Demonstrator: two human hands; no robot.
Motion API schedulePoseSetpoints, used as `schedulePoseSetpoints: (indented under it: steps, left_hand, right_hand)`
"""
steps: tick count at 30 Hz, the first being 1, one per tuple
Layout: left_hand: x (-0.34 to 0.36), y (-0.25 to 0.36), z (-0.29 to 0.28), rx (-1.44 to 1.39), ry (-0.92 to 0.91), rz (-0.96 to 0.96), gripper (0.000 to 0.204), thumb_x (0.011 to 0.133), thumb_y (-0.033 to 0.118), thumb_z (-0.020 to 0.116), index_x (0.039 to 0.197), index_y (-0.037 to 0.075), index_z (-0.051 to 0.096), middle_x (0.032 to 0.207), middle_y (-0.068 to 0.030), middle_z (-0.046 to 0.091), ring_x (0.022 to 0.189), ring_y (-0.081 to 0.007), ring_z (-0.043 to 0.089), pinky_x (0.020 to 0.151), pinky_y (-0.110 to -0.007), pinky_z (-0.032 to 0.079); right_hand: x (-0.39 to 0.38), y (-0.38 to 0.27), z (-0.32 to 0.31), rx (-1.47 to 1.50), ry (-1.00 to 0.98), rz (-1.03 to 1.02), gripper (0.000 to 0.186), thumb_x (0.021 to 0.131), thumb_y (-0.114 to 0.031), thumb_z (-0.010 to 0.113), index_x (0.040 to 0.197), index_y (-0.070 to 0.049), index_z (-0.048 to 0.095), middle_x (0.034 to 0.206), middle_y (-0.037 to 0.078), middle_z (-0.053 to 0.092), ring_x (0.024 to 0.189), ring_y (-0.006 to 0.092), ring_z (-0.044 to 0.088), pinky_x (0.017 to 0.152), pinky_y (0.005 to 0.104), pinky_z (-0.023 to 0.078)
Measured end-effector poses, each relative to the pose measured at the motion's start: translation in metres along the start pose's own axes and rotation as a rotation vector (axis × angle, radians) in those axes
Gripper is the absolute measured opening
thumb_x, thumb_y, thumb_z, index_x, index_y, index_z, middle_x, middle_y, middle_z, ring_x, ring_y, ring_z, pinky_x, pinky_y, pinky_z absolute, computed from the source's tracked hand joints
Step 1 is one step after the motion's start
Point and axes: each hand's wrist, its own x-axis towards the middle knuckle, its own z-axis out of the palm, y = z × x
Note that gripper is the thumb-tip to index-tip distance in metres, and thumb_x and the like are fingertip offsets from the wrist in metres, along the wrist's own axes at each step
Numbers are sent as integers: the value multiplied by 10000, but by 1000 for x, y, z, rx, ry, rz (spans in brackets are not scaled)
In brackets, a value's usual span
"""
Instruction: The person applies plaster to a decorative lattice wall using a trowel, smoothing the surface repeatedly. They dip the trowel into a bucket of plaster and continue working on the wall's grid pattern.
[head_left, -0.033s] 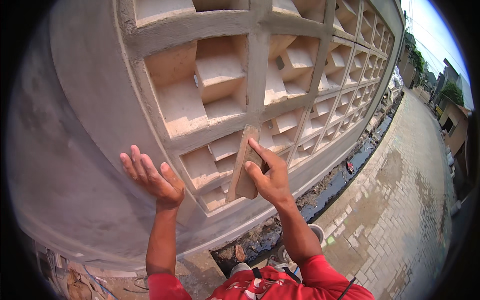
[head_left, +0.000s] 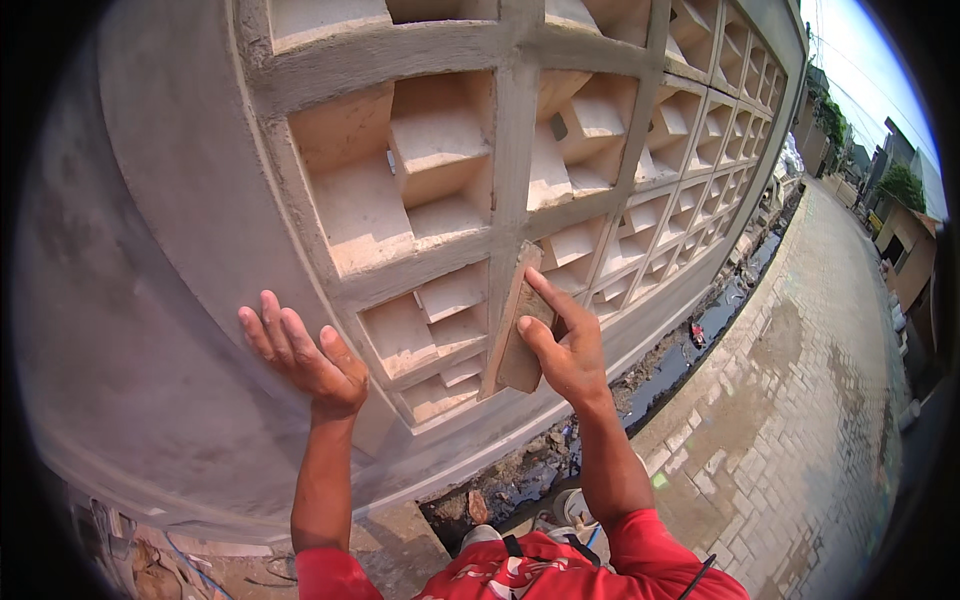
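Observation:
My right hand (head_left: 570, 350) grips a small cement-stained plastering float (head_left: 522, 355), with the thumb on its face and the index finger stretched along its upper part. The float stands tilted on edge against the grey mortar band (head_left: 508, 215) between openings of a breeze-block wall (head_left: 435, 150). Its far side is hidden. My left hand (head_left: 315, 360) is raised with fingers stretched and slightly apart, holding nothing. It is beside the lower left corner of the block panel, in front of the smooth grey wall (head_left: 170, 330); whether it touches the wall I cannot tell.
Below the wall runs a narrow drain (head_left: 660, 375) with dark water and rubble. A paved lane (head_left: 780, 430) stretches away on the right. A pale bucket (head_left: 572, 507) stands near my feet by the drain. Debris and a blue cord (head_left: 195, 568) lie at lower left.
My right hand has shifted slightly to the right and up with the float, along the block panel. My left hand has stayed in place.

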Motion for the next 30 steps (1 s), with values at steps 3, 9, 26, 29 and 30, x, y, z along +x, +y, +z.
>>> schedulePoseSetpoints:
  steps: [3,9,26,29,30]
  left_hand:
    - [1,0,-6,60,-21,4,548,990,125,463,1501,-14,323,1541,-231,365,1466,-467,233,1176,-590,199]
    - [0,6,0,83,-16,-7,512,979,133,498,1456,-24,402,1533,-218,389,1465,-461,245,1175,-588,207]
    - [1,7,0,163,-22,-6,511,969,150,517,1442,-22,430,1524,-219,398,1456,-466,263,1168,-587,230]
    - [2,7,1,155,-9,-3,504,973,151,511,1440,-22,433,1520,-221,402,1455,-464,264,1167,-588,231]
    - [2,7,1,156,-8,-1,503,973,150,510,1439,-23,434,1520,-220,402,1456,-464,263,1168,-587,232]
  right_hand:
    - [32,-36,-84,137,-56,153,502,856,-47,542,1350,42,562,1168,104,645,1035,151,621,956,277,462]
    - [90,-31,-142,295,-93,190,490,835,-52,482,1305,28,595,955,49,667,855,82,617,725,229,507]
    - [95,-23,-88,-90,-199,86,457,828,-43,536,1267,-30,662,983,35,667,858,85,574,798,223,471]
    - [88,-31,-73,-164,-236,54,457,819,-49,545,1260,-26,665,1011,47,665,896,93,572,836,229,464]
    - [86,-32,-71,-194,-250,47,457,815,-50,548,1255,-24,667,1024,52,665,910,95,572,851,232,462]
